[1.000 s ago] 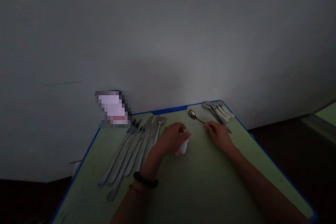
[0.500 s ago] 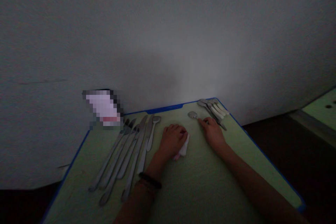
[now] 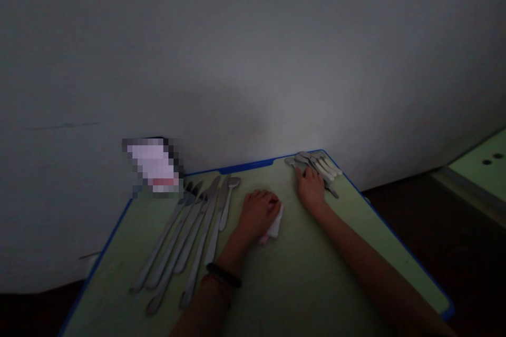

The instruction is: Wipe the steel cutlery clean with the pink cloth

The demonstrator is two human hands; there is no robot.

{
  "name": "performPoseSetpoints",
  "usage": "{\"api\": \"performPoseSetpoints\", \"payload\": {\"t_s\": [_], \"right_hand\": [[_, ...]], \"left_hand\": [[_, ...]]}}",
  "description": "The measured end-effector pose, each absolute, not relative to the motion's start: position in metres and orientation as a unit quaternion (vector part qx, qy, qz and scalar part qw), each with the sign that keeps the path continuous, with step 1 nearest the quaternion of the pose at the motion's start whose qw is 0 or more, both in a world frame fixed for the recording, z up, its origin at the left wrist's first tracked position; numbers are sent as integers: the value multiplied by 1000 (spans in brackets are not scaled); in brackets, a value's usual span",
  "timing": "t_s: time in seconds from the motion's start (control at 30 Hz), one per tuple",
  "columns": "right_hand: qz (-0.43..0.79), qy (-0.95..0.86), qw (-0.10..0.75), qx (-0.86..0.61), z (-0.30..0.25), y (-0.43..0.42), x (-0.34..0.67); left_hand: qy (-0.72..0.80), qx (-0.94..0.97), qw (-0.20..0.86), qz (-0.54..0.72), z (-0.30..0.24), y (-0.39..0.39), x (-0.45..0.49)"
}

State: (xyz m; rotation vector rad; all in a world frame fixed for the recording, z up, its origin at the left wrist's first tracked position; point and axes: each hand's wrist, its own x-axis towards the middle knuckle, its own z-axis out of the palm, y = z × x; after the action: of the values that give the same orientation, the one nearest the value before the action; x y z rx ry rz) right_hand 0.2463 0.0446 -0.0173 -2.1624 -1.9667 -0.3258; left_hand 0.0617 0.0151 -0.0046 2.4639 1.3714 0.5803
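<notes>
My left hand rests on the table with its fingers curled over a folded white and pink cloth. Toward the back right, my right hand has its fingers closed on a metal spoon. The spoon's bowl shows past the fingertips and the hand covers its handle. Right beside it lie other spoons and several pieces with white handles. A metal handle end sticks out by the right hand.
Left of my left hand lie several table knives and forks and a small spoon. A blurred-out phone-like object leans at the back left corner. The pale green table has a blue rim and stands against a grey wall.
My right hand has moved the spoon back, close to the other spoons at the back right. My left hand stays on the cloth.
</notes>
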Motion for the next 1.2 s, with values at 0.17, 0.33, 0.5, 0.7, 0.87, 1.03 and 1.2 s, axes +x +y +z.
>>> {"api": "performPoseSetpoints", "payload": {"t_s": [0.17, 0.33, 0.5, 0.7, 0.87, 1.03, 1.2], "right_hand": [[-109, -666, 136, -725, -22, 39, 248], [-107, -661, 142, -729, -24, 42, 249], [-121, -651, 158, -733, -25, 46, 248], [-98, -685, 223, -687, -26, 39, 246], [43, -761, 346, -547, -16, 27, 229], [182, -862, 285, -378, -2, 10, 213], [190, -863, 245, -399, -7, 6, 204]], "left_hand": [[466, 852, 133, 199, -5, 16, 60], [462, 852, 141, 201, -6, 18, 58], [460, 848, 159, 207, -7, 19, 59], [453, 844, 185, 219, 11, 30, 38], [534, 822, 132, 149, 36, 38, -6], [623, 772, 116, 49, 44, 34, -27], [660, 742, 114, 2, 37, 29, -12]]}}
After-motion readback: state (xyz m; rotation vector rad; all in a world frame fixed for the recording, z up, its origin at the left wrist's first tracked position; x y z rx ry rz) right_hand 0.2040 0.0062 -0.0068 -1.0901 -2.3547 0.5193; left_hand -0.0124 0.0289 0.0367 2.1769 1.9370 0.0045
